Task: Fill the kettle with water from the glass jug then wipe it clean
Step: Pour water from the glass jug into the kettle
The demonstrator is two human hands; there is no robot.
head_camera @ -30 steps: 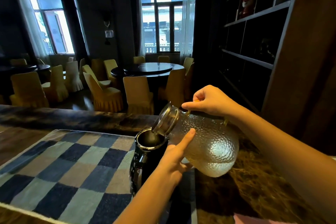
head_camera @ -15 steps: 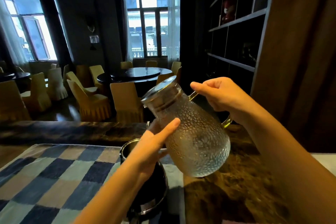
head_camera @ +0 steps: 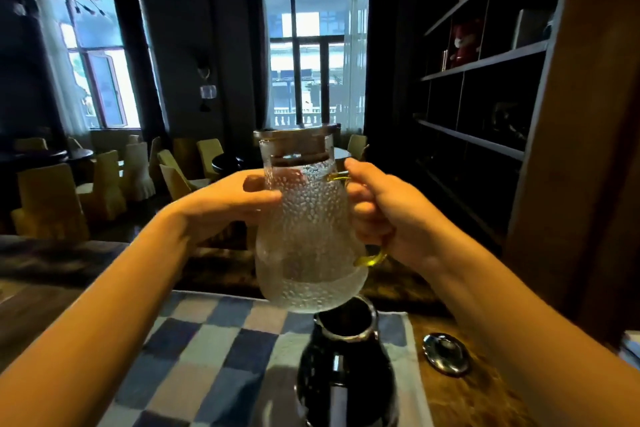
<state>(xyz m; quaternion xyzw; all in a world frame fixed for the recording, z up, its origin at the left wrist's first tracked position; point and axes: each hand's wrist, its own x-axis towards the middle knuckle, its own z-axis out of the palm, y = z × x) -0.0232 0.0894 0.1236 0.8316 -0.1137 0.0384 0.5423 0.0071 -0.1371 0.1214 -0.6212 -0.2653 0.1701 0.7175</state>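
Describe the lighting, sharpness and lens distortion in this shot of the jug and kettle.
Head view, lighting: the room is dim and backlit by blown-out windows. Head view, focus: the glass jug, gripped by the left hand and right hand, looks fairly sharp, while the dark kettle is soft with a glare streak. Head view, distortion: the shelves lean from the wide angle.

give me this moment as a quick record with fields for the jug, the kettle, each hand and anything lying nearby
glass jug: upright, metal-topped, held above the kettle, a little water low inside
kettle: dark, mouth open, on the checked cloth
left hand: wraps the jug's neck
right hand: grips the handle
round metal lid: lies on the counter, right of the kettle
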